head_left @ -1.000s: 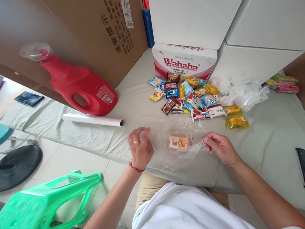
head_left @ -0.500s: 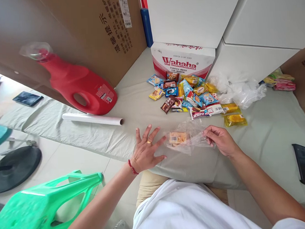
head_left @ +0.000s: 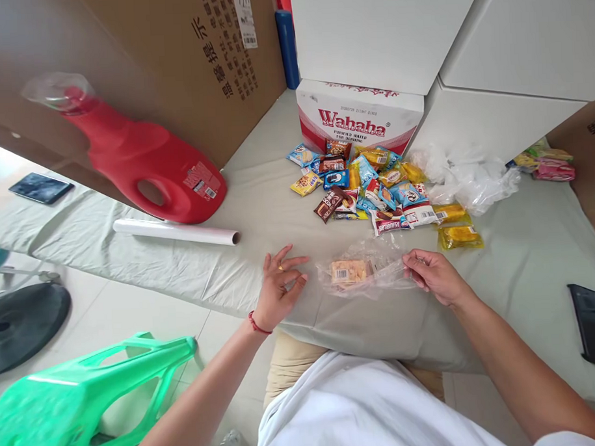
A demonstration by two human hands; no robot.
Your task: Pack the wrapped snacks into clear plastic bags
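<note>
A clear plastic bag (head_left: 384, 275) lies on the grey-green cloth in front of me, with a pale orange packaged snack (head_left: 350, 271) inside it. My right hand (head_left: 433, 273) pinches the bag's right end between thumb and fingers. Just left of the bag, my left hand (head_left: 283, 285) holds nothing, its fingers apart and not touching the bag. Beyond the bag sits a pile of small wrapped snacks (head_left: 367, 178), among them a brown cocoa packet (head_left: 329, 205) and yellow-wrapped pieces (head_left: 460, 237).
A white Wahaba-style water carton lettered Wahaha (head_left: 359, 113) stands behind the pile. Crumpled clear plastic (head_left: 481, 181) lies to its right. On the left are a red detergent bottle (head_left: 159, 163), a white roll (head_left: 175, 232) and a green stool (head_left: 89, 393). A dark phone (head_left: 594, 323) lies far right.
My left hand has drawn back left from the bag's edge, and its fingers have come closer together. My right hand still pinches the bag, which has spread slightly flatter.
</note>
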